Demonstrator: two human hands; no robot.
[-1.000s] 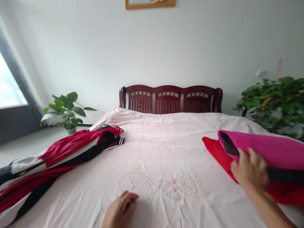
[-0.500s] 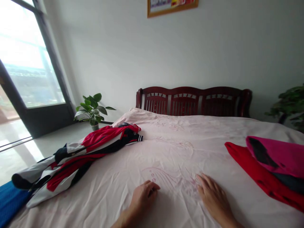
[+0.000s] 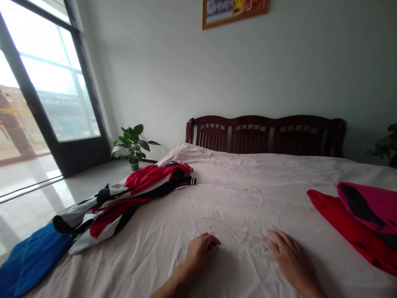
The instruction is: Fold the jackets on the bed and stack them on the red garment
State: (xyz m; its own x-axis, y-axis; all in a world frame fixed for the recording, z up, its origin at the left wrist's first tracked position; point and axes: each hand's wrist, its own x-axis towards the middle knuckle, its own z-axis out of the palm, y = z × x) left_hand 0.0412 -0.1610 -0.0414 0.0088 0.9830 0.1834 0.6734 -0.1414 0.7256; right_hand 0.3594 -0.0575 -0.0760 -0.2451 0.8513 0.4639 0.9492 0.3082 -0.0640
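bed sheet [image 3: 226,203] is spread across the centre; at left, striped clothes [image 3: 142,186] seem left unfolded; at right, red garment [image 3: 335,219] and pink garment [image 3: 383,203] look already folded. at lower centre, sheet is touched by left hand [image 3: 201,250], loosely curled, and right hand [image 3: 290,254], spread flat; nothing is seen gripped.

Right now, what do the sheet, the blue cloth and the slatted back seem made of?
Sheet: thin matte fabric, perhaps cotton, by its soft creases. Blue cloth: matte, possibly knitted, by its fine surface lines. Slatted back: probably stained wood, by its dark red-brown, shaped rails.
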